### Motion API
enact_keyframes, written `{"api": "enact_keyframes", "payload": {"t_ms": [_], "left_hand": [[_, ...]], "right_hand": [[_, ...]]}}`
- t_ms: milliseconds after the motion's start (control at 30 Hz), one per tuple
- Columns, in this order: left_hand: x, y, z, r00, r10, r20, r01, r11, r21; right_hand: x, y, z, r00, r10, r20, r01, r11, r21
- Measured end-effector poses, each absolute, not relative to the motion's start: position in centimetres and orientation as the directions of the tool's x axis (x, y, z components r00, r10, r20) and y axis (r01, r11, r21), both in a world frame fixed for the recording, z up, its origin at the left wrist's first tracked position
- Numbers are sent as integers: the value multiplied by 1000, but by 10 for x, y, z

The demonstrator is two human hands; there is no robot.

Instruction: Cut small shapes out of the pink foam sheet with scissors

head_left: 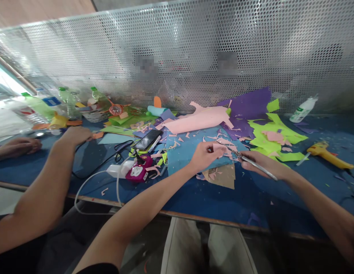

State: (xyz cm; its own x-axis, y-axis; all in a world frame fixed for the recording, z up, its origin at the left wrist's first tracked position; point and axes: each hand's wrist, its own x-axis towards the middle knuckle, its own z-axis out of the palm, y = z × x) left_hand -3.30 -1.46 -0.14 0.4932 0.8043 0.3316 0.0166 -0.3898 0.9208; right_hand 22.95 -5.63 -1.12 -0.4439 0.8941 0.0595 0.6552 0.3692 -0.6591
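My left hand (204, 155) pinches a small pink paper piece (217, 147) over a blue paper sheet (184, 152). Just right of it, my right hand (261, 163) is closed around metal scissors (245, 158), whose blades point left and meet the pink piece. Pink scraps (222, 140) lie scattered around both hands. A tan paper piece (222, 176) rests on the blue table (211, 198) just below my left hand.
A co-worker's arm and hand (75, 135) lie on the table at left, with another hand (18, 146) at the far left. Nearby are a power strip (138, 171), a phone (148, 139), a pink roll (196, 121), green paper (275, 133), purple paper (248, 104), a glue gun (327, 153), bottles (302, 109) and a perforated metal wall (194, 45).
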Motion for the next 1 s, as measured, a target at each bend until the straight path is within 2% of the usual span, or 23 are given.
{"api": "enact_keyframes", "payload": {"t_ms": [300, 400, 500, 667, 767, 867, 1000], "left_hand": [[-33, -18, 4, 509, 809, 294, 38, -363, 931], [-33, -18, 3, 505, 815, 284, 38, -350, 936], [-33, -16, 2, 490, 824, 285, 46, -351, 935], [-32, -14, 2, 474, 825, 307, -22, -337, 941], [-30, -15, 2, 460, 846, 269, -107, -248, 963], [-28, -14, 1, 435, 873, 221, -170, -161, 972], [-28, -13, -1, 440, 863, 249, -151, -202, 968]], "right_hand": [[223, -58, -9, -419, 908, 31, 685, 338, -646], [221, -55, -12, -354, 935, 4, 737, 281, -615], [223, -50, -15, -261, 964, 43, 786, 238, -571], [230, -47, -15, -135, 976, 173, 698, 218, -683], [231, -48, -13, -169, 956, 240, 656, 291, -697], [224, -50, -11, -209, 946, 247, 674, 322, -665], [210, -53, -13, -239, 941, 238, 690, 337, -640]]}}
